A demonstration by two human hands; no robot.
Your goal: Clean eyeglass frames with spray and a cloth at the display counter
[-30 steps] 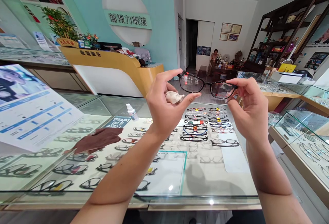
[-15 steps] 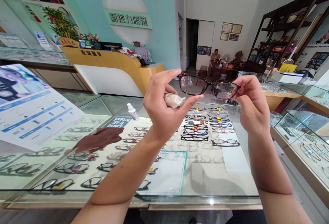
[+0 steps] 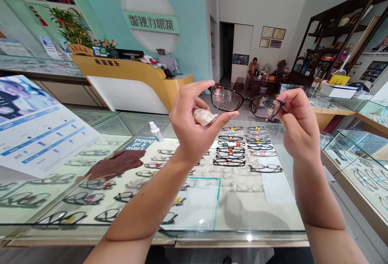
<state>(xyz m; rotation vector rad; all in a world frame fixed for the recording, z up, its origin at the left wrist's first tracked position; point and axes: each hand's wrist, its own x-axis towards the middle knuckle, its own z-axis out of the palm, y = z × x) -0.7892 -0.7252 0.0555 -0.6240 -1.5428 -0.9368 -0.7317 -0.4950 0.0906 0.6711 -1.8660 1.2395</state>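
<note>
I hold a pair of black-framed glasses (image 3: 247, 103) up in front of me, above a glass display counter (image 3: 248, 211). My left hand (image 3: 194, 124) pinches the left end of the frame between forefinger and thumb, with a small crumpled pale cloth (image 3: 203, 116) tucked in its palm. My right hand (image 3: 298, 128) grips the right end of the frame with curled fingers. The lenses face away from me, the frame slightly tilted down to the right.
Rows of spectacle frames (image 3: 239, 146) lie under the counter glass. On it are a brown cloth (image 3: 117, 163), a small spray bottle (image 3: 155, 131) and a blue leaflet stand (image 3: 36, 126). A yellow reception desk (image 3: 133, 82) stands behind; a person (image 3: 253, 66) sits far back. More glass cases (image 3: 354, 155) line the right.
The glasses have risen slightly and tilted. My right hand shifted its grip further out along the right end of the frame. My left hand stayed nearly in place.
</note>
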